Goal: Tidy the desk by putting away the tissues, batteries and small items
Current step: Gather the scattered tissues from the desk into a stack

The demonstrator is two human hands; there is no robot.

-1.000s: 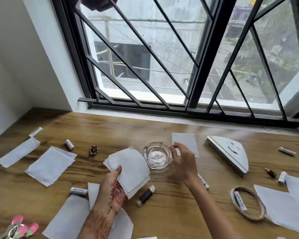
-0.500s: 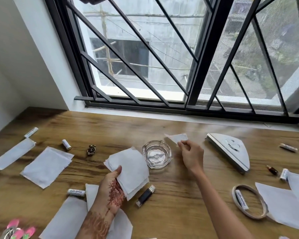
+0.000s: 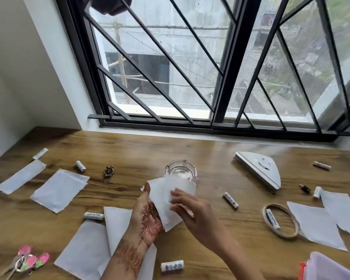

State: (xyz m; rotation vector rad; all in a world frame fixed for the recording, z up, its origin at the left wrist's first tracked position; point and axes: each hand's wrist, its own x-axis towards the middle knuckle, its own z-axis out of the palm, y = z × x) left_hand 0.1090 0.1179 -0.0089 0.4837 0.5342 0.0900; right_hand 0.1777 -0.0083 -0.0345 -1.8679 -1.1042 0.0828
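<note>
My left hand (image 3: 148, 219), palm up, holds a stack of white tissues (image 3: 162, 201) just in front of the glass ashtray (image 3: 181, 168). My right hand (image 3: 192, 213) pinches the top tissue against that stack. More tissues lie on the desk (image 3: 210, 154): two at the left (image 3: 59, 189) (image 3: 21, 176), two under my left forearm (image 3: 83, 251), two at the right (image 3: 315, 225). Several white batteries are scattered, among them one (image 3: 80, 166) at the left, one (image 3: 230, 200) beside my right hand and one (image 3: 172, 266) near the front edge.
A white triangular object (image 3: 261, 170) lies at the back right. A tape ring (image 3: 293, 221) encircles a battery. A small brown bottle (image 3: 305, 188), a brown trinket (image 3: 109, 171), keys with pink tags (image 3: 26, 261) and a lilac item (image 3: 331, 267) are also on the desk.
My right hand picked up the tissue from behind the ashtray and carried it back onto the stack in my left hand. The black lighter is now hidden behind my hands.
</note>
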